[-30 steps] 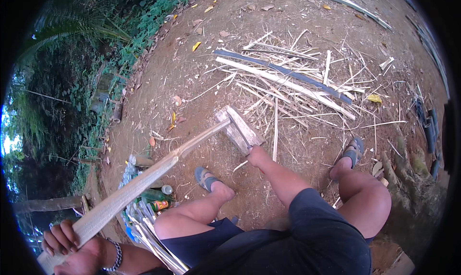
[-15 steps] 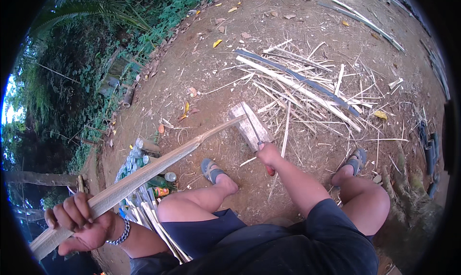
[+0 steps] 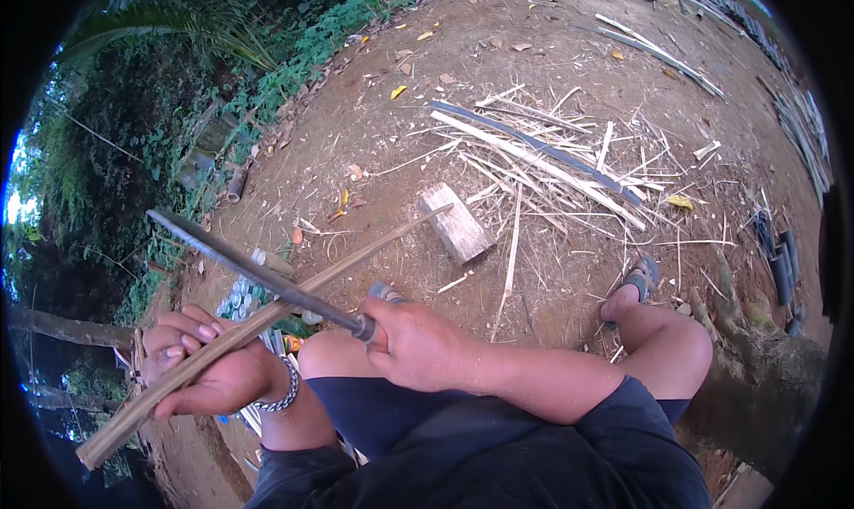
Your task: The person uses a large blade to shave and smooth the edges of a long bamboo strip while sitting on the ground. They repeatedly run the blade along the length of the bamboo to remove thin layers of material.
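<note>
My left hand (image 3: 213,367), a chain bracelet at its wrist, is closed round the lower part of a long wooden strip (image 3: 356,256). The strip slants up to the right, and its thin far tip lies over a pale wooden block (image 3: 464,232) on the ground. In my right hand (image 3: 416,344) is the reddish handle of a machete, gripped in a fist. The long dark machete blade (image 3: 240,262) points up to the left and crosses above the strip near its middle. Whether blade and strip touch, I cannot tell.
Beyond the block lies a heap of split strips and shavings (image 3: 551,158). Bottles (image 3: 240,300) stand by my left leg, partly hidden by the strip. Tree roots (image 3: 743,331) and dark tubes (image 3: 783,269) are at the right; dense plants (image 3: 151,127) border the left.
My right hand has brought the machete from the block back to the left, over the strip. The strip has turned in my left hand, which has moved a little right.
</note>
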The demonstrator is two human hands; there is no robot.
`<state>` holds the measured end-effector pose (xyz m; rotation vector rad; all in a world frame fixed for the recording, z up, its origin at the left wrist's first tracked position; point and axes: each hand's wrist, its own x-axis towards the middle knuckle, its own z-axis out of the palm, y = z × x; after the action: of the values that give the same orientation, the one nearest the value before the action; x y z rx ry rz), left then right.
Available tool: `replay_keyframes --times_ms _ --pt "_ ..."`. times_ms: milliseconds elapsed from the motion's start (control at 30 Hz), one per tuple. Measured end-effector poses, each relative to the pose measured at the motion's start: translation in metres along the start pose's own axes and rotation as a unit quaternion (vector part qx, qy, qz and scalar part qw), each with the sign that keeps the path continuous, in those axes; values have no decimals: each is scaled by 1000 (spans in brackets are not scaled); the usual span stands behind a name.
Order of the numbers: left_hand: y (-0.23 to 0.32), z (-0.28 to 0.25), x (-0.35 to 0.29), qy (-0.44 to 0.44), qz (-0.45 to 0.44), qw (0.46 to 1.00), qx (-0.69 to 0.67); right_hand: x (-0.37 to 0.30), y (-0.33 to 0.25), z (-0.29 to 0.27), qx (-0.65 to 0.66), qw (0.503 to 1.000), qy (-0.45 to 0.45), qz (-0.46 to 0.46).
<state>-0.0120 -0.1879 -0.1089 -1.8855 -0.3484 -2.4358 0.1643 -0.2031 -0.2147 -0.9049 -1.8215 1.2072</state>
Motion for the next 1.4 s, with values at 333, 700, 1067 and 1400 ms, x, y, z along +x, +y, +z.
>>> replay_keyframes --times_ms 333,700,1067,1400 --pt "24 -3 -20 3 12 998 -69 -32 -22 6 8 1000 16 5" --pt "17 13 -18 11 16 996 -87 -33 -10 1 34 996 22 77" --pt "25 21 -22 -5 18 995 -93 -43 -24 1 13 999 -32 41" --pt "26 12 -26 -1 22 997 -75 -51 0 8 -8 996 17 90"
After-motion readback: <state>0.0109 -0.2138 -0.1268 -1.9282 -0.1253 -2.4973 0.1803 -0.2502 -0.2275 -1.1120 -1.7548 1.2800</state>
